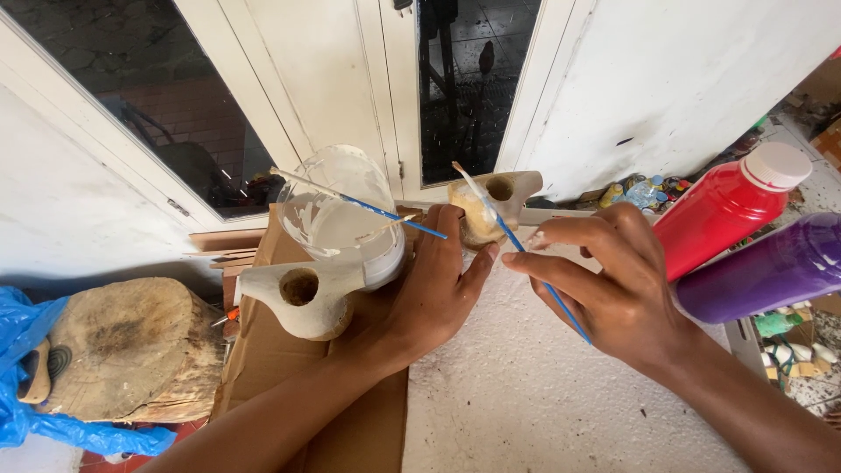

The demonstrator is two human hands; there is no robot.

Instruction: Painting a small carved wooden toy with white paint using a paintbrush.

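left hand (434, 285) gripping, right hand (613, 285) fingers pinched

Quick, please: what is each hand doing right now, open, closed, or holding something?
Left hand: closed around a small carved wooden piece.
Right hand: closed, holding a thin blue paintbrush.

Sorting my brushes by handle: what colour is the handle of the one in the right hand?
Blue, on the paintbrush in the right hand, head view.

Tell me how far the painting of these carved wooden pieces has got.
Done: the carved piece on the cardboard looks coated white. In hand: the left hand holds a second piece, mostly bare wood, while the right hand works a blue brush on it. Left: most of that piece. A spare brush rests on the white paint tub.
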